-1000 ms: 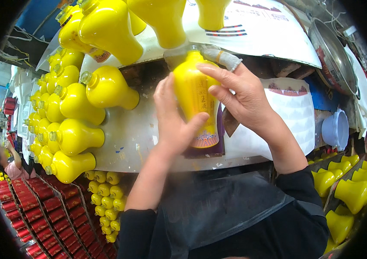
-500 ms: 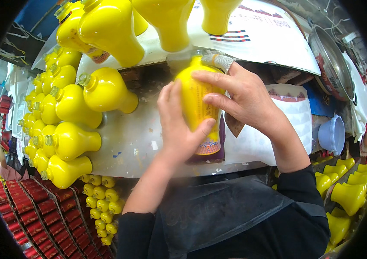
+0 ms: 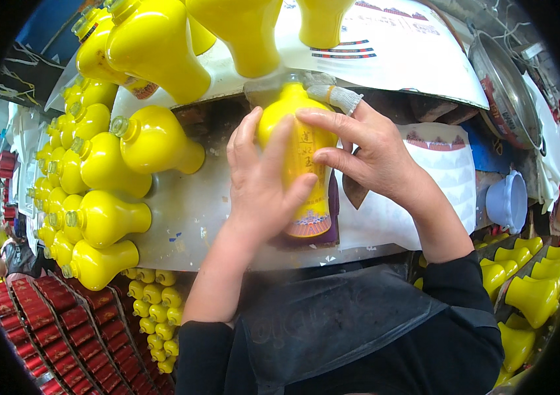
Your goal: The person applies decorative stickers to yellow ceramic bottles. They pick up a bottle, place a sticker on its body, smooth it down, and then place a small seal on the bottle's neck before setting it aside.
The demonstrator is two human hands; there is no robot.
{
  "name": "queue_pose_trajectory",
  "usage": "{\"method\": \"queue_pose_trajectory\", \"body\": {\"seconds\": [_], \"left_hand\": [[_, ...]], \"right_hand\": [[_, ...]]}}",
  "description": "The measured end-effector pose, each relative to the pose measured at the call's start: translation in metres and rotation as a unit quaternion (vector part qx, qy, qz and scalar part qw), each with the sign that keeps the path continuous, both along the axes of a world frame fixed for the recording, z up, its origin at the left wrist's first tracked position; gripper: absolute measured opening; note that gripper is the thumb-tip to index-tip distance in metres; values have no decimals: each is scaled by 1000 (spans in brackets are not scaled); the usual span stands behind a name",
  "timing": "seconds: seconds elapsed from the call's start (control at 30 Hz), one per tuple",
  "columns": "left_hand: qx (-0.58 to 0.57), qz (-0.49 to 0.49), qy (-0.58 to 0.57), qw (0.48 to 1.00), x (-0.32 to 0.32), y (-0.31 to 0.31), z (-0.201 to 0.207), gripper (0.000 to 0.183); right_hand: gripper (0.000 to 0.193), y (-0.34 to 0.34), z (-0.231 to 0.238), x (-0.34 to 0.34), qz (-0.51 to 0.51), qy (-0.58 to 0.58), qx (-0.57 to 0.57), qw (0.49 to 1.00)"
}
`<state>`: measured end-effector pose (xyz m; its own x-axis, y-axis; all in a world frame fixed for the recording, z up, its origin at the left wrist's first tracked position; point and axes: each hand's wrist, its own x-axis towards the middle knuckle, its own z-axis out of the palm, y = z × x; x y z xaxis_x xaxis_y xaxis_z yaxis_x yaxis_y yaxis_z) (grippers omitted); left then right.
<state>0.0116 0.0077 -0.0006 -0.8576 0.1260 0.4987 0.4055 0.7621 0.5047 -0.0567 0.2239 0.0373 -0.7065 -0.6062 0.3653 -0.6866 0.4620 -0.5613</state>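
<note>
Left of the left fingers, past bare table [image 3: 181, 204], yellow bottles [image 3: 110, 220] lie in a stack. The left hand [image 3: 253, 174] spreads straight fingers along the painted bottle's left side; whether they grip, I cannot tell. The painted bottle [image 3: 311, 168] sits between both hands, its base near the table's front edge. The right hand [image 3: 359, 141] grasps its shoulder, paper [image 3: 418, 191] spreading just beyond.

hands [image 3: 258, 187] on yellow bottle [image 3: 306, 161], printed white sheets [image 3: 450, 178]
</note>
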Motion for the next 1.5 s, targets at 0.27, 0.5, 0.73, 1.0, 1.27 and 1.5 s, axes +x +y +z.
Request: {"method": "queue_pose_trajectory", "body": {"seconds": [0.27, 0.5, 0.73, 1.0, 1.27, 1.5], "left_hand": [[5, -2, 10, 1000, -1, -1, -4, 78], [14, 1, 26, 1000, -3, -1, -6, 84], [34, 4, 51, 998, -4, -1, -14, 95], [348, 19, -68, 935, 23, 0, -34, 58], [403, -10, -140, 904, 42, 11, -41, 65], [477, -49, -152, 864, 42, 15, -32, 71]], "right_hand": [[54, 1, -6, -2, -17, -12, 28, 999], [38, 5, 28, -26, -153, -418, -275, 852], [25, -11, 34, 3, 15, 164, -23, 986], [25, 2, -5, 54, 184, 262, -56, 946], [24, 26, -20, 74, -63, -246, -192, 948], [79, -9, -58, 66, -101, -341, -197, 914]]}}
